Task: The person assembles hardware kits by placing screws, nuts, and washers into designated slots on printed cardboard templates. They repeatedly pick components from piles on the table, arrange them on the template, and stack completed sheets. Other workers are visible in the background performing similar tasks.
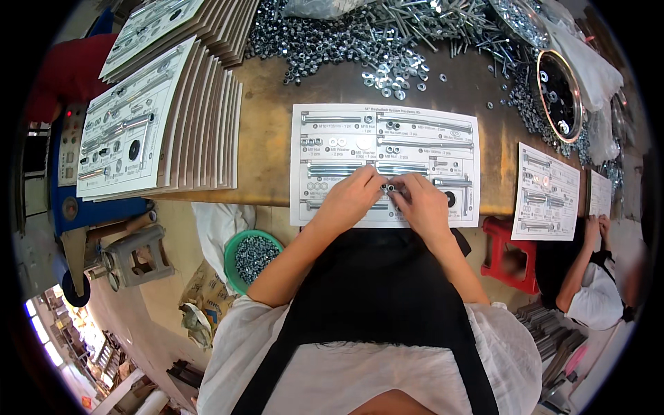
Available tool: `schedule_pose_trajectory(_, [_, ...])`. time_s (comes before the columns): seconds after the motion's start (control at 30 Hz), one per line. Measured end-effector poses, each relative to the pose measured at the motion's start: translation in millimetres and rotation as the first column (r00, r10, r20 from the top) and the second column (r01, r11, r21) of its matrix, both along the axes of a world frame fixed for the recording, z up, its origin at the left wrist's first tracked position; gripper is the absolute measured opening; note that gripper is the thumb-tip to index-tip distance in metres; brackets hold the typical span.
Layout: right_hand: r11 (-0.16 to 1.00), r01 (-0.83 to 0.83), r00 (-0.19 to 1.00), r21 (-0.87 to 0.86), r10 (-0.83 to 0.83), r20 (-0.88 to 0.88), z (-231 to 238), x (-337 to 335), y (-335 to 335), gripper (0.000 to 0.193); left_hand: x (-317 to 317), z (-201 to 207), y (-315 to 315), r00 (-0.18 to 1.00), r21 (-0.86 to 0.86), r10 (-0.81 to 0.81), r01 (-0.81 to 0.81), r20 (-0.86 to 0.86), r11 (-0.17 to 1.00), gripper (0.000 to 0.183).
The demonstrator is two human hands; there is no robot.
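left hand (358, 196): palm down over the card, fingers curled inward, tips right beside the nuts; we cannot tell whether it pinches one.
right hand (425, 205): thumb and forefinger pinched on the nuts, the other fingers bent underneath.
small nuts (391, 187): a couple, at the right fingertips, in the narrow gap where both hands nearly meet; we see their dark holes.
printed card (353, 153): flat beneath both hands, its lower edge at the table's near edge, drawings of hardware across it.
table (270, 138): brown, worn top.
far side: we note a nut heap (311, 45), loose washers (398, 76) just beside it, and long bolts (422, 28) farther right.
left side: card stack (128, 128), leaning in overlapping layers.
below: green bucket (233, 273) of small metal parts, left of our apron (373, 290).
right side: a co-worker's hands (600, 225) touch another card.
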State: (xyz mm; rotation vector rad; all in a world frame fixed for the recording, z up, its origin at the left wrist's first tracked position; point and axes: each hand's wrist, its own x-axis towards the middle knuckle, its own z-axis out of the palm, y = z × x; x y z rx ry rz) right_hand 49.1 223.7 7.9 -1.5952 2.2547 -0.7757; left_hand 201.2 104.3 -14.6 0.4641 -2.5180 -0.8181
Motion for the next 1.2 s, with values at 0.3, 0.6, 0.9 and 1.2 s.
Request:
schedule_pose_trajectory(0.3, [0.917, -0.163, 0.951, -0.363, 0.245, 0.19, 10, -1, -126, 0.013, 26, -16, -198, 0.768, 0.132, 0.639, -0.63, -0.037, 0.765, 0.018])
schedule_pose_trajectory(0.6, [0.933, -0.222, 0.975, -0.283, 0.207, -0.083, -41, 24, -275, 0.014, 4, -32, -225, 0.802, -0.026, 0.598, -0.597, 0.0, 0.801, 0.026])
schedule_pose_trajectory(0.9, [0.968, -0.135, 0.928, -0.213, 0.199, 0.316, -17, 15, -251, 0.021, -2, -32, -216, 0.791, -0.015, 0.611, -0.611, 0.03, 0.792, 0.022])
schedule_pose_trajectory(1.2, [0.912, -0.41, 0.897, -0.023, 0.407, 0.169, -2, 72, -84, 0.022, -6, -26, -210, 0.822, 0.009, 0.568, -0.568, -0.042, 0.823, 0.016])
